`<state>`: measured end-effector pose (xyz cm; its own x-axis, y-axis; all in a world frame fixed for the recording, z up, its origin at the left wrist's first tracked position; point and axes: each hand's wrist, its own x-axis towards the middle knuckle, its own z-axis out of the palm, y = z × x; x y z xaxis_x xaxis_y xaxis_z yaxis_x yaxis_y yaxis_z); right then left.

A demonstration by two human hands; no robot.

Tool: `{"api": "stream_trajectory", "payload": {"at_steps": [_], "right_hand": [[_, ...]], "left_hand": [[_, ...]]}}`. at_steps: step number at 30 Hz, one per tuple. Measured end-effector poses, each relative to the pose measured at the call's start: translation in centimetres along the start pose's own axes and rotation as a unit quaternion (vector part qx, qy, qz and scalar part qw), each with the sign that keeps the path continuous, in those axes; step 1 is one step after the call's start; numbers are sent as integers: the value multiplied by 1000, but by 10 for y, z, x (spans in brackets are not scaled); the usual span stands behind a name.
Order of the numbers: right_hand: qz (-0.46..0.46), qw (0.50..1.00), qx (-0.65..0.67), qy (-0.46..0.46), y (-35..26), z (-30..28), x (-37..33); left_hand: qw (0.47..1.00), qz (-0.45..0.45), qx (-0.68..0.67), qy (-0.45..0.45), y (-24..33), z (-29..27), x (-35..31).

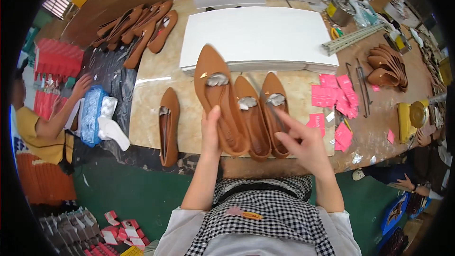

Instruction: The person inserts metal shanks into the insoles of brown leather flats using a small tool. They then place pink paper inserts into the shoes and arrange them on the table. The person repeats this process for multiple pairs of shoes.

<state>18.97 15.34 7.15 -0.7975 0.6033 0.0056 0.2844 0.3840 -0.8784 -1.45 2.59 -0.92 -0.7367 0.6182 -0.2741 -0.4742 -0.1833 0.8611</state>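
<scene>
My left hand [210,130] grips a brown pointed flat shoe [208,61] by its side and lifts it over the table. Crumpled pale paper shows in its toe. A thin dark-grey tool [268,104], blurred and of a kind I cannot make out, is pinched in my right hand [305,144]. Its tip slants up and left, above two more brown flat shoes: one shoe [243,88] beside the held one, the other shoe [273,84] under the tool. Apart to the left, a single brown flat [169,128] lies on the table.
A stack of white sheets [256,33] lies beyond the shoes. Pink paper slips [327,96] and thin metal rods [362,85] are to the right, near brown shoe pieces [386,68]. More flats [144,26] are piled far left. A co-worker's hand [83,86] is by a blue bundle [93,114].
</scene>
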Motion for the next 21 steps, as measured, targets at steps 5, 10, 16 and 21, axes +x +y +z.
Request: {"api": "stream_trajectory", "payload": {"at_steps": [5,10,16,21], "right_hand": [[20,993,88,-72,-19,21,13],[25,987,132,-87,-29,26,21],[-8,992,95,-87,-34,29,18],[-173,981,-35,77,-32,58,28]], "left_hand": [[989,110,99,-29,-5,-2,-5],[992,49,99,-53,-6,-7,-9],[994,39,97,-19,-5,-8,-20],[991,53,123,-13,-14,-6,-30]]}}
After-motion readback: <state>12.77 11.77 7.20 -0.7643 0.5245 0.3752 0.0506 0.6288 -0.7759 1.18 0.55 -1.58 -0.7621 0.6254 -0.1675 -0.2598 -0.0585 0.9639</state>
